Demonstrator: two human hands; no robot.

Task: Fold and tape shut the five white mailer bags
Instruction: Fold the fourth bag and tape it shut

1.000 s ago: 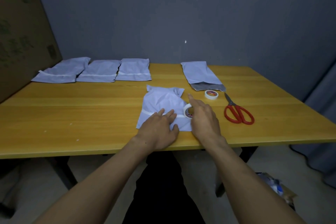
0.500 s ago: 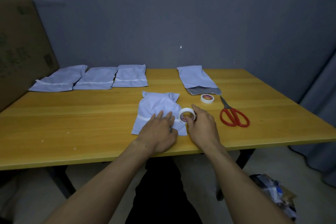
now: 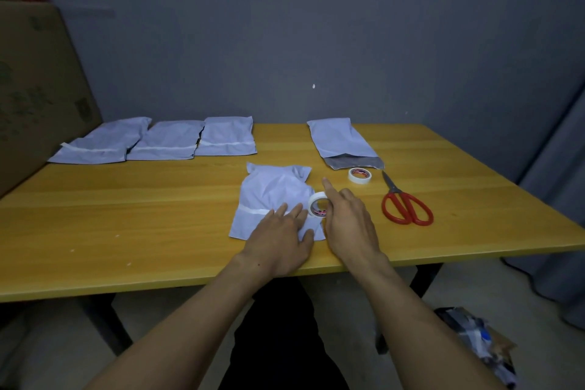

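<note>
A creased mailer bag (image 3: 272,196) was pressed flat by the left hand (image 3: 281,237), fingers straight, near the front of a yellow table (image 3: 126,209) set against a grey wall (image 3: 316,25). A tape roll (image 3: 313,200) was held upright at its right edge by the right hand (image 3: 348,222).

Tape roll (image 3: 317,204) more upright under right hand (image 3: 349,225), index finger (image 3: 330,189) straighter.
</note>
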